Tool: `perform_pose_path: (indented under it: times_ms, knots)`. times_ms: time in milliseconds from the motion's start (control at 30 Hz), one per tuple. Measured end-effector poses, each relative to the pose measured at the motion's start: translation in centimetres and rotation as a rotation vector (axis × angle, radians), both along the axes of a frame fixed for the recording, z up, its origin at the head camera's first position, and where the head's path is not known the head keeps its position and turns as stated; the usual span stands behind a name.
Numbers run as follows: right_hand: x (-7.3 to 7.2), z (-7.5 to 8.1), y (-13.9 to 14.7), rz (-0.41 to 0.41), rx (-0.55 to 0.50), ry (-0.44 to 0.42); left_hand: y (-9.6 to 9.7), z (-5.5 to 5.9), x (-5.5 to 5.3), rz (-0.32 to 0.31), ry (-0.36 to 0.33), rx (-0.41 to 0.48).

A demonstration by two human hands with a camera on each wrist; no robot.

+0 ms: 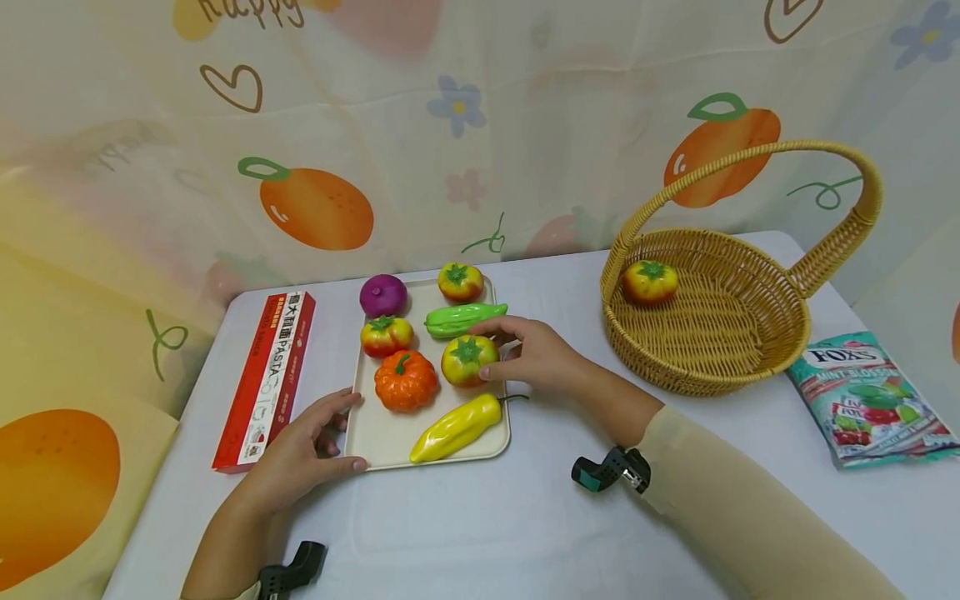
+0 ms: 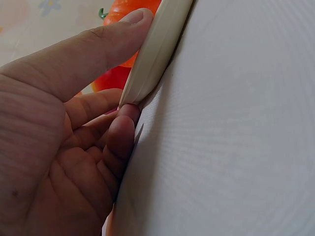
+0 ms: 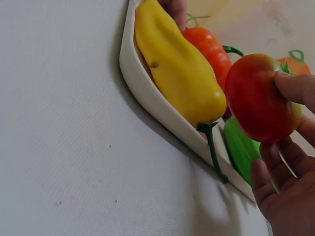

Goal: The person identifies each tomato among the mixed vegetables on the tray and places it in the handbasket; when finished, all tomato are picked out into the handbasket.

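My right hand (image 1: 534, 357) holds a red-and-yellow tomato (image 1: 463, 362) between thumb and fingers, over the right side of a cream tray (image 1: 381, 435). In the right wrist view the tomato (image 3: 253, 101) appears raised beside a yellow pepper (image 3: 179, 69). At the tray's front left corner, my left hand (image 1: 303, 450) grips the edge, thumb on the rim and fingertips at its outer side. Also on the tray are an orange pumpkin (image 1: 406, 382), a purple onion (image 1: 383, 296), a green ridged vegetable (image 1: 463, 320) and two more tomatoes, one at the left (image 1: 386, 337), one at the back (image 1: 461, 282).
A wicker basket (image 1: 705, 379) with a tall handle stands at the right, with one tomato (image 1: 649, 283) inside. Beyond it lies a teal candy bag (image 1: 873, 400). A red pasta box (image 1: 264, 379) lies left of the tray. A printed cloth hangs behind the white table.
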State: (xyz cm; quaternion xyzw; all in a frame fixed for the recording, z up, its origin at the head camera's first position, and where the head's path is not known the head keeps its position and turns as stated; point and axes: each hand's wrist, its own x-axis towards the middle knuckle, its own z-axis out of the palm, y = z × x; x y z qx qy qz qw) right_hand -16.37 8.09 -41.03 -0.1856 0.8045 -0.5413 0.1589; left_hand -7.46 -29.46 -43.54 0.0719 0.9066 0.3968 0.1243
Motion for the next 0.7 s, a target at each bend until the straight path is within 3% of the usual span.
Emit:
perform_pose_path:
  times_ms: [367, 700]
  knots:
    - [0.9, 1.3, 0.8, 0.037, -0.095, -0.042, 0.0, 0.0, 0.0, 0.000, 0.011, 0.010]
    - [1.4, 1.6, 2.0, 0.042, -0.102, -0.034, 0.0, -0.1, -0.1, 0.000, 0.022, -0.001]
